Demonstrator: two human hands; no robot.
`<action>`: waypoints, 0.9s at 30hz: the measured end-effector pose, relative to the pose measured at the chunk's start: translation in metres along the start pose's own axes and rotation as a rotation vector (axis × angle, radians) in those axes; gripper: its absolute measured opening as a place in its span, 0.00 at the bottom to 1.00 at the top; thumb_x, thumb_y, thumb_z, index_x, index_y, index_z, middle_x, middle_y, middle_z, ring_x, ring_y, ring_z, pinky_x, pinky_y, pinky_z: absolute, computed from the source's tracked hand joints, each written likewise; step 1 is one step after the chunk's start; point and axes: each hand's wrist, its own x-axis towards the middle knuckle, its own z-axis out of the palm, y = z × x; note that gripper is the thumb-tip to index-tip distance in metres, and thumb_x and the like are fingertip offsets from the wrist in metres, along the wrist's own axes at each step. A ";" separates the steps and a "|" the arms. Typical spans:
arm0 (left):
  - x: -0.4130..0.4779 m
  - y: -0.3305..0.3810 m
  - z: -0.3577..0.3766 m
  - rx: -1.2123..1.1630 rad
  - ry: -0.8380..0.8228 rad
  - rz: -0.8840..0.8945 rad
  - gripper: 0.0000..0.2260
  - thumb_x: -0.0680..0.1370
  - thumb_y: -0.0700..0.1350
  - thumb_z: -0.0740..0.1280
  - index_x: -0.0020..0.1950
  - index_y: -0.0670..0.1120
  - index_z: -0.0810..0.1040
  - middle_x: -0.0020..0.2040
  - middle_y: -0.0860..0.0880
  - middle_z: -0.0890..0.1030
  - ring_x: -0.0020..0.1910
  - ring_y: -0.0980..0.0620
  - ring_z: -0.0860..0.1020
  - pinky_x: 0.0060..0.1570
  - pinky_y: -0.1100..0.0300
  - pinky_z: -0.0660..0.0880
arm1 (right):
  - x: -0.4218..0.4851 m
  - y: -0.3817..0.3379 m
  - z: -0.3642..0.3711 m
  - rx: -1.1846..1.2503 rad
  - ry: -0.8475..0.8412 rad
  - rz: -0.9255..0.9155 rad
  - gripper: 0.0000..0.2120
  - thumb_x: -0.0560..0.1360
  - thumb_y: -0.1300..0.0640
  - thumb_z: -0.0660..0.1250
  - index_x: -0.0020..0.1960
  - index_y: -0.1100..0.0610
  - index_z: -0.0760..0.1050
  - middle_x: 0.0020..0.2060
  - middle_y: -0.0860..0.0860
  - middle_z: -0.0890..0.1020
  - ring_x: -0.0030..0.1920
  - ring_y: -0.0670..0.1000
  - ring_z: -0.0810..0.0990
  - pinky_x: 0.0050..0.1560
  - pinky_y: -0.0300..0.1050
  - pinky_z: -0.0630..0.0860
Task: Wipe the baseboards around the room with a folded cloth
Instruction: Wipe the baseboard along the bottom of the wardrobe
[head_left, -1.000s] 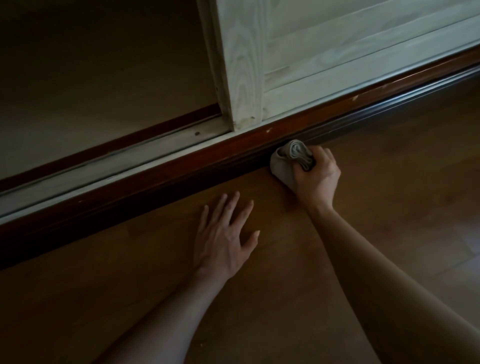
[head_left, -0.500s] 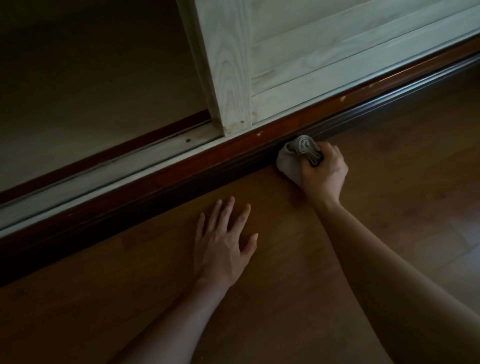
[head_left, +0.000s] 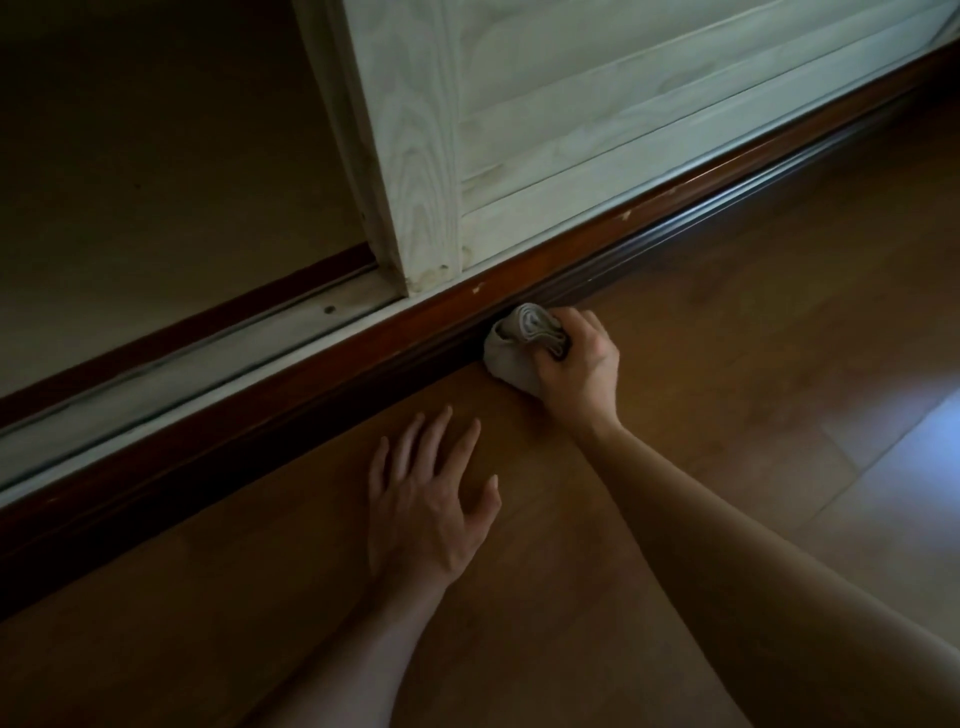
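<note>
1. Cloth (head_left: 511, 356), a grey folded wad, touches the glossy dark-wood baseboard (head_left: 311, 395) at 12 o'clock; the right hand (head_left: 582, 364) grips it.
2. Left hand (head_left: 426, 512) lies spread on the smooth wooden floor (head_left: 727, 338), 7 o'clock of the cloth.

Baseboard (head_left: 415, 332) is dark glossy wood – floor (head_left: 727, 364) smooth wood too, door (head_left: 415, 156) pale matt grainy wood, cloth (head_left: 511, 358) soft grey.

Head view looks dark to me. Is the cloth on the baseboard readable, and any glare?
Head view: dim overall; the baseboard sinks into shadow leftward; the pale cloth in the right hand stands out, fairly sharp; one bluish glare patch on the floor at the right edge; left hand flat on the floor, unblurred.
</note>
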 end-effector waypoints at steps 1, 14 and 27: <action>0.000 0.000 0.001 0.005 -0.002 -0.001 0.29 0.78 0.67 0.53 0.77 0.61 0.65 0.79 0.53 0.64 0.78 0.49 0.61 0.75 0.43 0.57 | 0.006 0.007 -0.005 -0.015 0.027 0.027 0.12 0.73 0.62 0.70 0.55 0.56 0.78 0.48 0.46 0.75 0.47 0.45 0.75 0.46 0.30 0.66; 0.002 0.002 0.001 0.042 -0.038 -0.013 0.29 0.78 0.67 0.50 0.79 0.63 0.59 0.81 0.54 0.58 0.80 0.50 0.56 0.76 0.43 0.53 | 0.031 0.034 -0.020 -0.043 0.144 0.109 0.10 0.74 0.59 0.69 0.55 0.57 0.79 0.47 0.46 0.75 0.45 0.43 0.73 0.46 0.21 0.65; 0.001 0.003 0.002 0.044 -0.027 -0.022 0.29 0.78 0.67 0.51 0.79 0.62 0.62 0.81 0.53 0.61 0.79 0.48 0.58 0.75 0.42 0.56 | 0.061 0.060 -0.047 -0.121 0.124 0.172 0.10 0.76 0.59 0.67 0.57 0.56 0.78 0.50 0.46 0.74 0.51 0.44 0.72 0.44 0.22 0.62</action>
